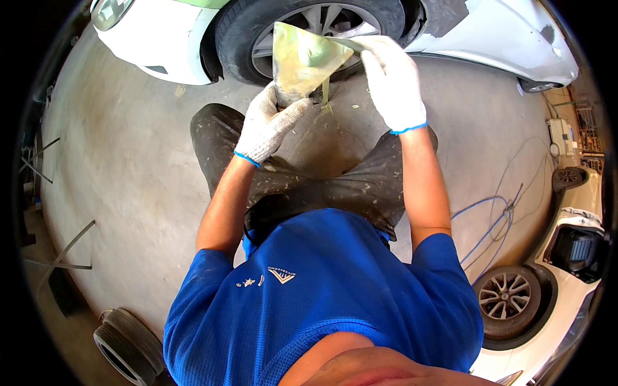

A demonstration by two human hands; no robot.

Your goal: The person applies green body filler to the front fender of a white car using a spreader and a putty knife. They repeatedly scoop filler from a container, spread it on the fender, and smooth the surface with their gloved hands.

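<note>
My left hand [267, 122], in a white knit glove with a blue cuff, grips the lower end of a putty board [290, 55] smeared yellow-green. A pale green lump of putty [314, 50] lies on the board's upper right part. My right hand [394, 83], gloved the same way, is closed around a thin, dark-bladed putty knife [346, 44]. Its blade meets the board's right corner beside the putty; the handle is hidden by the glove. A yellowish strip [326, 90] shows below the board; I cannot tell what it is.
Just ahead stands a white car with a front wheel [315, 32] and a grey-patched door panel [444, 16]. Blue hose and cables [496, 222] lie on the floor at right, near another car's wheel [506, 294]. Loose tyres [129, 344] and metal stands [64, 257] are at left.
</note>
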